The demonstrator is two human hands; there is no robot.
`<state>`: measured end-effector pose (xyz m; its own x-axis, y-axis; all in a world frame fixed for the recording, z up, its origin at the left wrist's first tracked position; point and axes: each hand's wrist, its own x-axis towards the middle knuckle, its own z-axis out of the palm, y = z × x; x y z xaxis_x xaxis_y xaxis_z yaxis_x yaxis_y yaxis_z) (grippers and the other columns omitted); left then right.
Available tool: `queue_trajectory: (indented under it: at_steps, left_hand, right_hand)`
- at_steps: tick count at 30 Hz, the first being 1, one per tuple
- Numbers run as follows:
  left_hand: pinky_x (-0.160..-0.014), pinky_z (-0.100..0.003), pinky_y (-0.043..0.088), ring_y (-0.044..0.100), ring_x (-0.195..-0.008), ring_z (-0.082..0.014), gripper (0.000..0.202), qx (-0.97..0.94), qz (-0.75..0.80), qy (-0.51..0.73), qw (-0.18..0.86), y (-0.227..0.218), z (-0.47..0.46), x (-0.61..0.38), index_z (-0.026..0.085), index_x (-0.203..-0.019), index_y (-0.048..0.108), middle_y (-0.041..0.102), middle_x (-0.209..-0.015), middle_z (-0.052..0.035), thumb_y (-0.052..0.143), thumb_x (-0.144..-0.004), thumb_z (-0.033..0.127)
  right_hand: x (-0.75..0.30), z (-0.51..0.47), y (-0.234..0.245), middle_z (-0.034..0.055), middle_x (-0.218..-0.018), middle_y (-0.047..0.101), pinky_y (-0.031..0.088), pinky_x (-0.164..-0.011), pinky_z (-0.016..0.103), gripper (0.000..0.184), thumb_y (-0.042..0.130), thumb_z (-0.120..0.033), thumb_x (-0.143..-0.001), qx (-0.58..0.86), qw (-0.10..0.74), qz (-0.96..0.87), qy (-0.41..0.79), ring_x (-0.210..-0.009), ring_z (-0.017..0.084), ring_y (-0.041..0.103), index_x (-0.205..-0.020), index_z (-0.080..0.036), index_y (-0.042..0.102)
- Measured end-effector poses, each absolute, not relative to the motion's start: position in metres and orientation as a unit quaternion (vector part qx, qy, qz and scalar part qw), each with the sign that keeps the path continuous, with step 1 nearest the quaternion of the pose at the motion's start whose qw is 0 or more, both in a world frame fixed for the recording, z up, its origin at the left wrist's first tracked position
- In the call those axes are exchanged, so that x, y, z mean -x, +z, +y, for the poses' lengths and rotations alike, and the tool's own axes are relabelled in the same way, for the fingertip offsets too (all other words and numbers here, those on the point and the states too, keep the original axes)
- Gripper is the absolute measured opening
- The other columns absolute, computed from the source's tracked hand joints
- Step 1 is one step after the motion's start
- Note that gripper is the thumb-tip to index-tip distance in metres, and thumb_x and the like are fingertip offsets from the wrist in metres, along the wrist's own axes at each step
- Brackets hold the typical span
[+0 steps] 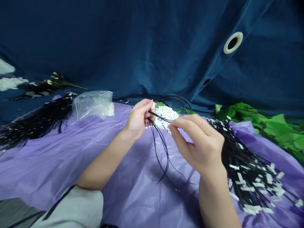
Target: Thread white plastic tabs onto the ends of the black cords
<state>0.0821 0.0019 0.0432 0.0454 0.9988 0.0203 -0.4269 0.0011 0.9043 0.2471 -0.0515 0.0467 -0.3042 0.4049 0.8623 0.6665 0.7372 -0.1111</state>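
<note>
My left hand is closed around a loose bundle of thin black cords. A small white piece shows at its thumb and fingertips. Loops of the cords hang below this hand, and others arc out behind it. To the right, my right hand pinches black cord between thumb and forefinger; the stretch between both hands looks nearly straight. Just behind the hands lies a heap of small white pieces on the purple sheet.
Black cords with white tabs are piled at the right, beside green leaves. More black cords lie at the left, near a clear plastic bag. A dark blue curtain with a white ring hangs behind.
</note>
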Motion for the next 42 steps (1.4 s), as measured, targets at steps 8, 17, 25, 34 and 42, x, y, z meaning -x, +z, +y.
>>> queue_trajectory:
  at_steps: [8, 17, 25, 34, 42]
  left_hand:
    - [-0.039, -0.015, 0.022, 0.032, -0.039, -0.0039, 0.018, -0.376, 0.320, 0.617, 0.612, 0.047, -0.002, -0.084, 0.016, -0.075, 0.047, 0.027, -0.053, 0.0068, 0.054, -0.087, 0.026]
    - [-0.044, -0.016, 0.028, 0.032, -0.044, -0.0052, 0.021, -0.393, 0.285, 0.628, 0.608, 0.044, 0.000, -0.084, 0.016, -0.073, 0.047, 0.026, -0.052, 0.0065, 0.055, -0.088, 0.028]
    - [-0.054, -0.019, 0.036, 0.035, -0.051, -0.0067, 0.019, -0.408, 0.252, 0.635, 0.606, 0.040, 0.004, -0.084, 0.015, -0.069, 0.051, 0.032, -0.054, 0.0042, 0.056, -0.086, 0.022]
    - [-0.052, -0.020, 0.037, 0.035, -0.048, -0.0066, 0.012, -0.366, 0.290, 0.626, 0.624, 0.041, 0.011, -0.075, 0.014, -0.072, 0.053, 0.035, -0.054, 0.0047, 0.056, -0.084, 0.016]
    - [-0.050, -0.017, 0.035, 0.031, -0.046, -0.0025, 0.012, -0.315, 0.281, 0.604, 0.676, 0.040, 0.014, -0.071, 0.012, -0.071, 0.052, 0.036, -0.058, 0.0052, 0.058, -0.082, 0.013]
  right_hand:
    - [-0.233, -0.044, 0.034, -0.0022, -0.076, 0.065, 0.044, -0.063, 0.018, 0.014, 0.054, -0.024, -0.093, 0.387, 0.431, -0.799, 0.164, -0.067, 0.007, 0.059, -0.089, -0.018, 0.065]
    - [-0.222, -0.036, 0.030, -0.0013, -0.071, 0.064, 0.038, -0.051, 0.018, 0.019, 0.053, -0.028, -0.092, 0.428, 0.443, -0.733, 0.290, -0.052, 0.006, 0.051, -0.084, -0.016, 0.066]
    - [-0.223, -0.035, 0.030, -0.0011, -0.068, 0.059, 0.034, -0.048, 0.018, 0.015, 0.057, -0.027, -0.087, 0.423, 0.427, -0.735, 0.314, -0.052, 0.006, 0.046, -0.081, -0.015, 0.062]
    - [-0.271, -0.050, 0.055, -0.0038, -0.065, 0.053, 0.037, -0.050, 0.019, 0.008, 0.062, -0.025, -0.089, 0.346, 0.386, -0.732, 0.441, -0.055, 0.007, 0.044, -0.087, -0.018, 0.059]
    - [-0.336, -0.053, 0.060, 0.0046, -0.080, 0.068, 0.051, -0.048, 0.029, 0.027, 0.045, -0.022, -0.095, 0.102, 0.417, -0.756, 0.494, -0.054, 0.014, 0.063, -0.107, -0.027, 0.069]
